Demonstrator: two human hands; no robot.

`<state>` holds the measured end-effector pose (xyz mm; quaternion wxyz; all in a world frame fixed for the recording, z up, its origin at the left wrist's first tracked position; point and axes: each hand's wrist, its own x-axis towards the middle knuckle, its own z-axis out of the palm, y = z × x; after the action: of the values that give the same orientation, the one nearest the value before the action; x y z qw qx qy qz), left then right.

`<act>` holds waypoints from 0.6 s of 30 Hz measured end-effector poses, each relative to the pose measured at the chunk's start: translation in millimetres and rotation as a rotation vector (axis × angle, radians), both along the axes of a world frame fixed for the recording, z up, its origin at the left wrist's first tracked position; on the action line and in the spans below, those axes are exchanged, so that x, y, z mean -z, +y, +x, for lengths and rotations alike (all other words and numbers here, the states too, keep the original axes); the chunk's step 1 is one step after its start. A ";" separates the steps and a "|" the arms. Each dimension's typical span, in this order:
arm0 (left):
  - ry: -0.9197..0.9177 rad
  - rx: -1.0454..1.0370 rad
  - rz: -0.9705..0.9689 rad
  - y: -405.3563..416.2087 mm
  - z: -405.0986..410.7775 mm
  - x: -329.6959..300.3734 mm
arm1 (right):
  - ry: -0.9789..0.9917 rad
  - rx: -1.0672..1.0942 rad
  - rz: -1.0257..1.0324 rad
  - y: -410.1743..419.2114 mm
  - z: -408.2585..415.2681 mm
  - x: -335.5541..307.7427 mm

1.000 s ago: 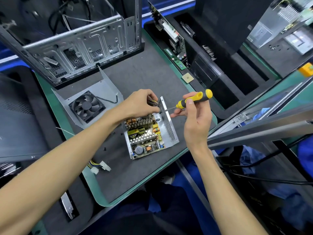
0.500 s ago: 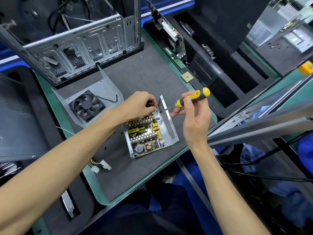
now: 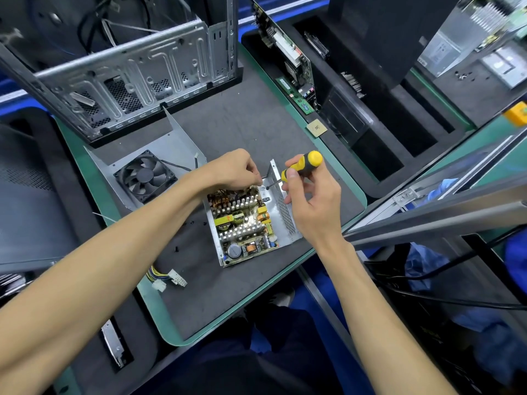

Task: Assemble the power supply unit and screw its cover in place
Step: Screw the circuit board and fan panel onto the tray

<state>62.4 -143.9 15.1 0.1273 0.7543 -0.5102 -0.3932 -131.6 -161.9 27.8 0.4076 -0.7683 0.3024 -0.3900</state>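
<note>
Power supply unit (image 3: 245, 226), open-topped on the grey mat (image 3: 256, 126) near its front edge, circuit board and heat sinks bare; right hand (image 3: 310, 203) wrapped round the yellow-and-black screwdriver (image 3: 302, 165), tip down at a screw by the far right corner of the metal tray. Left hand (image 3: 236, 171) just beyond the board, fingertips pinched at that same corner, though on a screw or a wire cannot tell. Likely trouble: tip slipping off the screw head onto fingers or components, or the screw dropping among the coils; farther left, fan cover (image 3: 148, 175) not yet fitted.
</note>
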 end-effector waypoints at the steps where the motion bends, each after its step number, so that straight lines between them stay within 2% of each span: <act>1: 0.022 -0.014 0.015 -0.7 0.6 -0.1 | 0.011 -0.003 -0.003 -0.1 0.6 0.6; 6: 0.055 -0.037 0.075 -3.5 2.1 1.8 | 0.056 -0.023 -0.008 -1.6 0.9 -0.2; 18: 0.084 -0.053 0.084 -3.2 2.1 2.1 | 0.081 -0.050 -0.008 -1.7 -1.4 -1.2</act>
<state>64.5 -147.2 13.0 0.1272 0.7552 -0.4670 -0.4421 -133.0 -163.6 29.0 0.4018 -0.7923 0.2977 -0.3495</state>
